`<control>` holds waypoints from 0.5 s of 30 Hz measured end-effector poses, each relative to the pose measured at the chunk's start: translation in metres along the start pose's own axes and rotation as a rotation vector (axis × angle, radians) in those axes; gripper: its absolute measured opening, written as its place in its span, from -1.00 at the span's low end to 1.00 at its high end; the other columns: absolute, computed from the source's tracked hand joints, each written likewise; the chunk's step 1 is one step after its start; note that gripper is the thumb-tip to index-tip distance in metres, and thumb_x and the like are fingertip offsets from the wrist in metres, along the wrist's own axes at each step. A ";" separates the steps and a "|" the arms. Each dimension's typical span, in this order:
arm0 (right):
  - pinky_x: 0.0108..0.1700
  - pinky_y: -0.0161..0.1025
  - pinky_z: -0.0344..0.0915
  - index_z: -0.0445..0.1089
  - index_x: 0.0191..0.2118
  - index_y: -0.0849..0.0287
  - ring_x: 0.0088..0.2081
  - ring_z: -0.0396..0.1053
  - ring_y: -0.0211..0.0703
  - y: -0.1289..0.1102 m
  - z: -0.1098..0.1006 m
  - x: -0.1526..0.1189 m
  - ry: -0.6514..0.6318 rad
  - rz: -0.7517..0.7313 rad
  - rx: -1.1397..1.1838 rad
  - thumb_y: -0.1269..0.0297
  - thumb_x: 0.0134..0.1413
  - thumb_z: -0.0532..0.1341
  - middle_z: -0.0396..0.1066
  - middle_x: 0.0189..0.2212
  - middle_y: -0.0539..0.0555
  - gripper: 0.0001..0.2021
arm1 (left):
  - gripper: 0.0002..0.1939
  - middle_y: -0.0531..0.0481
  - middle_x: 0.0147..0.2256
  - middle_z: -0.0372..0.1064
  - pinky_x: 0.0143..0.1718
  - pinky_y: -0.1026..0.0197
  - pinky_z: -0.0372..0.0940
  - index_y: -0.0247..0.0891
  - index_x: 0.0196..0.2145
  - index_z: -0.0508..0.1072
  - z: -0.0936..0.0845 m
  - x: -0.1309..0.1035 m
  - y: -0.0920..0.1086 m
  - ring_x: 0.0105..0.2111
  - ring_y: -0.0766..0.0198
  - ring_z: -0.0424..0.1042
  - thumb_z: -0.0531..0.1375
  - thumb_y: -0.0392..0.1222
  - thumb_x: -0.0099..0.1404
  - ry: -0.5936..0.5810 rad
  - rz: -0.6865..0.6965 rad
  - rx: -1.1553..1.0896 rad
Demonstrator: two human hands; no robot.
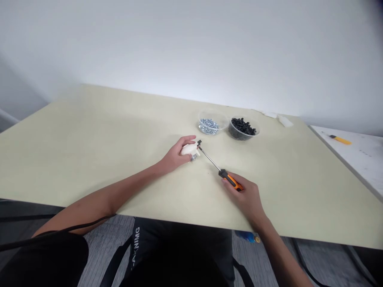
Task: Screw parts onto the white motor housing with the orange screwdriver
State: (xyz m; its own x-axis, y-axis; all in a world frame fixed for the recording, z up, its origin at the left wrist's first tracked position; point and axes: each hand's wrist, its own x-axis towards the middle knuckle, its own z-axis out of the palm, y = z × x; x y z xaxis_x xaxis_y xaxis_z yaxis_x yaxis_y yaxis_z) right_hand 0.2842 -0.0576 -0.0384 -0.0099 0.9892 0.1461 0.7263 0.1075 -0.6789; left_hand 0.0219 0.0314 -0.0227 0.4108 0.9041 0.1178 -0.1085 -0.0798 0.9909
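Near the middle of the table, my left hand (176, 154) is closed around a small white part (189, 149). A small black piece (199, 142) sits at the part's right end, and something greyish and clear shows beneath it. My right hand (247, 195) grips an orange and black screwdriver (230, 180). Its metal shaft slants up and left, with the tip at or very close to the black piece; contact is too small to tell. Behind my hands stand a clear bowl of silvery screws (208, 126) and a clear bowl of black pieces (243, 126).
The pale yellow table (119, 127) meets a white wall at the back. White scraps (285, 121) lie at its rear right edge. On a white surface (359, 159) at the right rests a yellow cutter (341, 139). A dark cable crosses the lower left.
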 end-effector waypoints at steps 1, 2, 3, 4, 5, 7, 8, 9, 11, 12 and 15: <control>-0.15 -0.19 0.39 0.51 -0.10 0.13 -0.19 0.46 -0.06 0.000 0.000 0.000 -0.001 0.007 -0.002 0.02 0.11 0.19 0.50 -0.16 0.06 -0.65 | -0.40 -0.15 0.09 0.28 -0.14 0.17 0.32 -0.14 0.15 0.23 0.000 0.000 0.001 0.04 0.11 0.32 0.16 -0.35 0.13 -0.006 -0.016 -0.003; -0.17 -0.19 0.39 0.51 -0.11 0.13 -0.21 0.46 -0.06 0.000 0.000 0.000 0.002 0.014 -0.007 0.02 0.11 0.19 0.50 -0.18 0.06 -0.65 | -0.41 -0.15 0.08 0.30 -0.15 0.18 0.32 -0.15 0.14 0.25 0.001 0.000 0.003 0.03 0.10 0.32 0.15 -0.35 0.12 -0.008 -0.026 -0.001; -0.17 -0.19 0.38 0.51 -0.12 0.14 -0.22 0.46 -0.07 0.000 -0.001 0.000 0.004 0.021 -0.012 0.02 0.11 0.19 0.50 -0.18 0.06 -0.65 | -0.43 -0.15 0.08 0.31 -0.16 0.18 0.32 -0.16 0.11 0.28 0.001 0.000 0.004 0.03 0.10 0.33 0.15 -0.36 0.12 -0.004 -0.032 0.002; -0.17 -0.19 0.38 0.51 -0.12 0.14 -0.23 0.46 -0.07 0.000 0.000 0.000 0.006 0.027 -0.015 0.02 0.11 0.19 0.50 -0.19 0.06 -0.64 | -0.46 -0.14 0.08 0.32 -0.17 0.19 0.32 -0.17 0.08 0.31 0.001 0.000 0.005 0.02 0.11 0.33 0.15 -0.36 0.11 0.003 -0.040 0.005; -0.17 -0.19 0.38 0.51 -0.12 0.14 -0.23 0.46 -0.07 0.000 0.000 0.000 0.007 0.032 -0.016 0.01 0.11 0.19 0.50 -0.19 0.06 -0.64 | -0.48 -0.13 0.09 0.32 -0.18 0.20 0.33 -0.18 0.07 0.33 0.002 0.000 0.005 0.00 0.12 0.34 0.15 -0.36 0.11 0.009 -0.051 0.008; -0.16 -0.20 0.37 0.51 -0.11 0.14 -0.22 0.46 -0.08 -0.001 0.000 0.001 0.002 0.026 -0.017 0.02 0.11 0.19 0.50 -0.18 0.05 -0.64 | -0.50 -0.13 0.07 0.33 -0.20 0.22 0.33 -0.19 0.05 0.34 0.003 0.000 0.006 -0.03 0.15 0.35 0.15 -0.36 0.12 0.017 -0.066 0.019; -0.16 -0.20 0.37 0.51 -0.11 0.14 -0.21 0.46 -0.08 -0.001 0.000 0.001 0.000 0.020 -0.019 0.02 0.12 0.18 0.50 -0.18 0.04 -0.64 | -0.50 -0.13 0.06 0.34 -0.20 0.22 0.33 -0.19 0.05 0.33 0.003 0.000 0.006 -0.05 0.16 0.36 0.15 -0.35 0.12 0.017 -0.066 0.022; -0.16 -0.21 0.37 0.51 -0.11 0.13 -0.20 0.46 -0.08 -0.002 0.000 0.001 -0.003 0.014 -0.023 0.02 0.12 0.18 0.50 -0.17 0.04 -0.65 | -0.51 -0.13 0.05 0.34 -0.20 0.23 0.33 -0.19 0.05 0.33 0.003 0.000 0.006 -0.06 0.17 0.36 0.16 -0.34 0.14 0.014 -0.060 0.021; -0.17 -0.22 0.37 0.51 -0.12 0.13 -0.20 0.46 -0.08 -0.002 0.000 0.001 -0.002 0.009 -0.030 0.03 0.12 0.18 0.50 -0.17 0.04 -0.65 | -0.53 -0.13 0.04 0.34 -0.20 0.22 0.34 -0.19 0.05 0.33 0.003 0.000 0.005 -0.06 0.17 0.36 0.18 -0.30 0.15 0.009 -0.043 0.010; -0.18 -0.22 0.37 0.52 -0.12 0.14 -0.21 0.46 -0.09 -0.002 0.000 0.001 0.001 0.008 -0.032 0.03 0.12 0.18 0.50 -0.18 0.04 -0.65 | -0.54 -0.13 0.05 0.33 -0.20 0.22 0.34 -0.19 0.05 0.33 0.003 0.000 0.004 -0.06 0.17 0.36 0.19 -0.28 0.16 0.008 -0.035 0.004; -0.18 -0.20 0.38 0.52 -0.12 0.13 -0.22 0.47 -0.08 -0.001 0.000 0.000 0.011 0.003 -0.034 0.02 0.11 0.18 0.50 -0.18 0.06 -0.65 | -0.55 -0.14 0.06 0.32 -0.20 0.22 0.34 -0.19 0.05 0.33 0.003 0.000 0.002 -0.07 0.16 0.37 0.22 -0.21 0.18 0.003 -0.022 -0.005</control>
State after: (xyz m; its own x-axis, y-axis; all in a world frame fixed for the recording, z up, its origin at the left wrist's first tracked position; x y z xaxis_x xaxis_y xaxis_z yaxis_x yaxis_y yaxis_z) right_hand 0.2833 -0.0574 -0.0374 -0.0002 0.9884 0.1517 0.7490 0.1007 -0.6549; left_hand 0.0243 0.0303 -0.0202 0.4109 0.9066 0.0957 -0.1038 -0.0577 0.9929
